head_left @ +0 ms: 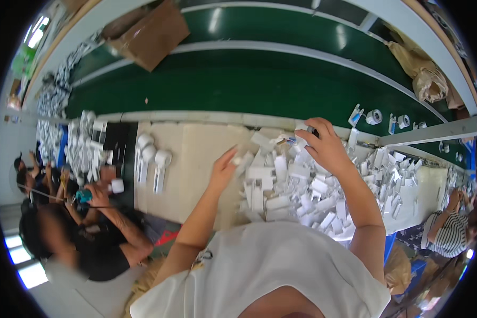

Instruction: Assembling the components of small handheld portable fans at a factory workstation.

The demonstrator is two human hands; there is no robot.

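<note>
My left hand (222,172) is left of a heap of white plastic parts (318,186). Its finger and thumb close on a small white part (239,159), blurred by motion. Over the heap's far edge, my right hand (327,148) curls round a white part with a dark end (314,132); the fingers hide much of its shape. A small blue-and-orange piece (287,141) lies beside that hand among the white parts.
Rows of white round-headed parts (162,159) lie to the left, beside a black mat (120,143). A co-worker (98,233) holds a teal tool. Beyond the table edge runs a green surface (212,95) with a cardboard box (152,36). Another person (448,228) works at right.
</note>
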